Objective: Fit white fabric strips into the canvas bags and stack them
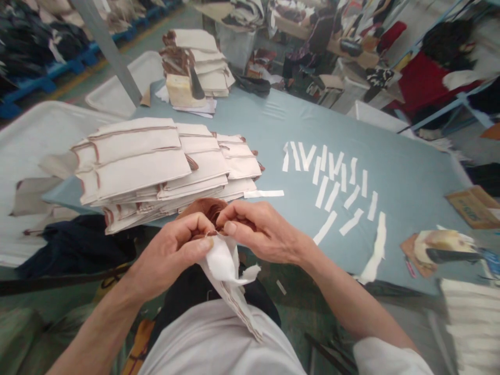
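My left hand (175, 249) and my right hand (258, 229) meet in front of me, both pinched shut on a small piece of white and brown fabric (226, 265) that hangs down toward my lap. Its brown edge (211, 211) bunches between my fingertips. Just beyond my hands lies a fanned stack of cream fabric pieces with brown trim (156, 161) on the pale blue table (390, 172).
Several white strips (332, 182) lie spread on the table to the right. A second stack of cream pieces (199, 62) stands at the far end. White trays (27, 140) sit at left. A cardboard box (471, 205) and dark scissors (449, 255) are at right.
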`<state>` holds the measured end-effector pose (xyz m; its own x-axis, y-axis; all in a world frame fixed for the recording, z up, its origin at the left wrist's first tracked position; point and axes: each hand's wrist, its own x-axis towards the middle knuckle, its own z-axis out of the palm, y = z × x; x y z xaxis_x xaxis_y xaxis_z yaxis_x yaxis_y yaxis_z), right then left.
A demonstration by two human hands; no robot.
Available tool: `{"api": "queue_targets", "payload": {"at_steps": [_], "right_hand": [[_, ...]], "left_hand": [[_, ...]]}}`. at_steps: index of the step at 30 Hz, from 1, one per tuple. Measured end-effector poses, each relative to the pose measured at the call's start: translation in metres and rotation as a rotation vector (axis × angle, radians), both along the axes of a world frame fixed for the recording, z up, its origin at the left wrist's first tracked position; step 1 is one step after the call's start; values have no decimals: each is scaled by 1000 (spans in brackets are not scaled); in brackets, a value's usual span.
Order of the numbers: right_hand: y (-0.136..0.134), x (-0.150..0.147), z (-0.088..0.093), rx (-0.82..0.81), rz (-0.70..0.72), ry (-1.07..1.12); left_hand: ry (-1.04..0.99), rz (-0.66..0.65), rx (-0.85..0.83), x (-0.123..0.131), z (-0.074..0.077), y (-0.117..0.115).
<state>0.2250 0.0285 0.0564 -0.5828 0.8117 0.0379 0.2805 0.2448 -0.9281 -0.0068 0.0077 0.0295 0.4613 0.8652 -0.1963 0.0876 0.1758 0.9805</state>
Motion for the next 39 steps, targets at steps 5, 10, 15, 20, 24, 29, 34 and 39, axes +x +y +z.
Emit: {"api": "queue_targets", "payload": {"at_steps": [5, 10, 15, 20, 24, 29, 34, 39], "right_hand": [[-2, -4, 7, 183, 9, -102], [-1, -6, 14, 430, 33, -172], [5, -1, 10, 270, 183, 95], [6, 1, 2, 17, 241, 222], [4, 1, 1, -149, 222, 235], [2, 2, 0, -249, 219, 258], [0, 2, 2, -273, 210, 240], [-3, 1, 9, -228, 178, 138]], "left_hand": [[-70, -71, 30, -3, 5, 0], [-49, -37, 38, 2, 18, -1], [25, 6, 143, -4, 22, -4], [135, -14, 463, -11, 28, -1], [243, -19, 682, -15, 31, 2], [293, -58, 780, -15, 33, 0], [287, -105, 870, -14, 39, 3], [380, -211, 970, -16, 45, 7]]}}
